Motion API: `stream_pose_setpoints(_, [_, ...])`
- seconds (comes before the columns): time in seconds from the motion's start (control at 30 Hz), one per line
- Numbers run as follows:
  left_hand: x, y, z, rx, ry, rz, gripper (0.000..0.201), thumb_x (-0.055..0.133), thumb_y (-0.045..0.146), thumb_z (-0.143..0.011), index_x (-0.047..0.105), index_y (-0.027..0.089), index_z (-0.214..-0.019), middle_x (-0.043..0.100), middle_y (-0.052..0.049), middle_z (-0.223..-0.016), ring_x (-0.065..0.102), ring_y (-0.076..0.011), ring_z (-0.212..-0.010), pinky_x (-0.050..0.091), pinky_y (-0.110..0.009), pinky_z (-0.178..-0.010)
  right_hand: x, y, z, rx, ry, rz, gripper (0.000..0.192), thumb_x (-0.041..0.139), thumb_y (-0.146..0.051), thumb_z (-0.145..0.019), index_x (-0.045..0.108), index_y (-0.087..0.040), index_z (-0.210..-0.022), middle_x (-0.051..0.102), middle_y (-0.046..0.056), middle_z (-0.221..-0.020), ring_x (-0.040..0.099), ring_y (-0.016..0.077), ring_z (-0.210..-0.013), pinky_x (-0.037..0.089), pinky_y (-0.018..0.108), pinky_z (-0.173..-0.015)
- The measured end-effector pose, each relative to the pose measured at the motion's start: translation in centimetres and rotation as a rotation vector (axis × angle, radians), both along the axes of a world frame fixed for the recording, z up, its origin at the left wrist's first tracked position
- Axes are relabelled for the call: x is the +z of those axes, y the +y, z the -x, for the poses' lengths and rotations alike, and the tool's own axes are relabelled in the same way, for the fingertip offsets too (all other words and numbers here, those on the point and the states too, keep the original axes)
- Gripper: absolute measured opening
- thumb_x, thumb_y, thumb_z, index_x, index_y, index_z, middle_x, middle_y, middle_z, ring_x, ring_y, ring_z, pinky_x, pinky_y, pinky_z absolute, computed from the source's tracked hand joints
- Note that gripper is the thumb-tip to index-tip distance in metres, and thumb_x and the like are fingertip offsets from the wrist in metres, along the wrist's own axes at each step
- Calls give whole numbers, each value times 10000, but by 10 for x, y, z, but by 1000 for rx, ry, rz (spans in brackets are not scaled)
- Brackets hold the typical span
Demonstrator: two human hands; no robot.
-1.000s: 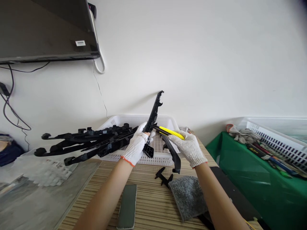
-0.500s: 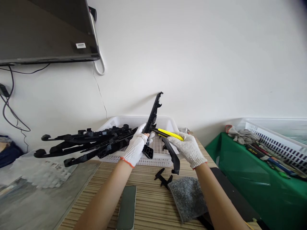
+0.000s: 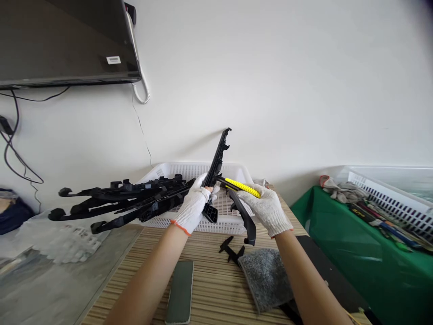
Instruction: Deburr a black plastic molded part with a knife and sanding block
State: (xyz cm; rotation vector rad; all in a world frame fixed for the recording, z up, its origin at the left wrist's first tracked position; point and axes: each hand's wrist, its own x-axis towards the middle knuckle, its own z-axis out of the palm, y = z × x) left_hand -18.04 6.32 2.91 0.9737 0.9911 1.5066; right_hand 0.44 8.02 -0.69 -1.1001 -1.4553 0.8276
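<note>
My left hand [image 3: 196, 201], in a white knit glove, is closed around a long black plastic part [image 3: 218, 155] that slants up above the basket. My right hand [image 3: 267, 207], gloved too, grips a slim black tool with a ribbed yellow grip [image 3: 241, 186]. The tool's tip meets the black part just beside my left fingers; the exact contact is too small to make out. A curved black piece [image 3: 248, 223] hangs over the basket's front rim below my right hand; whether it joins the held part I cannot tell.
A white plastic basket [image 3: 203, 224] on the wood-grain table holds several long black parts [image 3: 135, 198] jutting out left. Nearer lie a black caliper [image 3: 232, 250], grey cloth [image 3: 267, 277] and grey-green block [image 3: 180, 291]. Rightward, a green-covered table [image 3: 334, 243] bears gloves, tools and another basket.
The yellow-gripped tool has tilted slightly and its tip sits a little higher against the black part. Both hands have hardly moved; the view has shifted a touch.
</note>
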Motion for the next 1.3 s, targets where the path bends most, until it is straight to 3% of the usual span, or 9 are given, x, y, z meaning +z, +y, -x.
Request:
stream_pose_setpoints(0.13, [-2, 1, 1, -14, -5, -10, 720, 581, 16, -740, 526, 212, -1431, 707, -47, -856, 676, -116, -686, 452, -146, -517, 1, -1, 1, 18, -1, 19, 550, 750, -524, -648, 792, -131, -1031, 751, 89, -860, 670, 210, -770, 543, 304, -679])
stream_pose_setpoints(0.37, [-4, 3, 2, -12, -29, -19, 694, 573, 9, -750, 549, 214, -1412, 709, -40, -855, 677, -108, -675, 468, -146, -527, 2, 0, -5, 65, -69, -22, 520, 757, -502, -638, 794, -162, -1030, 770, 80, -897, 701, 249, -853, 563, 383, -822])
stream_pose_setpoints(0.77, [-3, 3, 1, 4, -36, 31, 654, 568, -1, -752, 566, 183, -1380, 720, -50, -879, 680, -109, -664, 474, -156, -520, -2, 0, 0, 30, 84, 1, 583, 749, -535, -662, 776, -136, -1086, 761, 93, -917, 677, 215, -770, 555, 336, -692])
stream_pose_setpoints(0.87, [-4, 2, 1, -3, -30, 19, 621, 568, 8, -756, 586, 177, -1353, 710, -30, -810, 671, -104, -637, 463, -153, -516, -1, 0, -1, 82, 52, 29, 557, 773, -511, -637, 783, -136, -1050, 755, 87, -893, 665, 203, -759, 546, 325, -696])
stream_pose_setpoints(1.3, [-3, 0, 2, -26, -25, 2, 630, 590, 34, -737, 581, 155, -1355, 698, -33, -760, 680, -129, -675, 459, -172, -536, -3, 2, -2, 53, -7, -11, 532, 741, -534, -667, 784, -145, -1026, 750, 87, -885, 669, 198, -763, 546, 300, -677])
